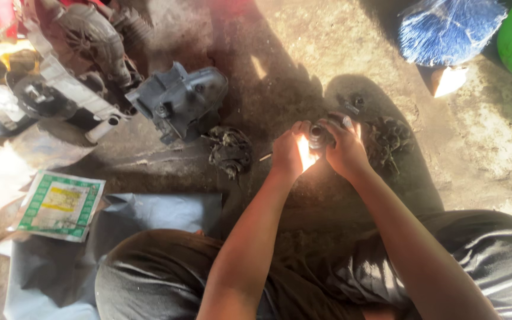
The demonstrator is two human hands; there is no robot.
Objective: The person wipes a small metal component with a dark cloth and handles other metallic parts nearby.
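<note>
Dusty concrete floor, half in shadow, lies under everything. Both hands meet over it, forearms reaching forward from the knees: left hand and right hand close together around a small dark part, mostly hidden by fingers and sun glare. Greasy clumps lie beside them; a grey housing sits farther left; a blue brush is cut off at the top

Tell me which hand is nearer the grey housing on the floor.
Left. The left hand is right of the grey housing, across the greasy clump. The right hand is farther right, beyond the small dark part both hold.
</note>
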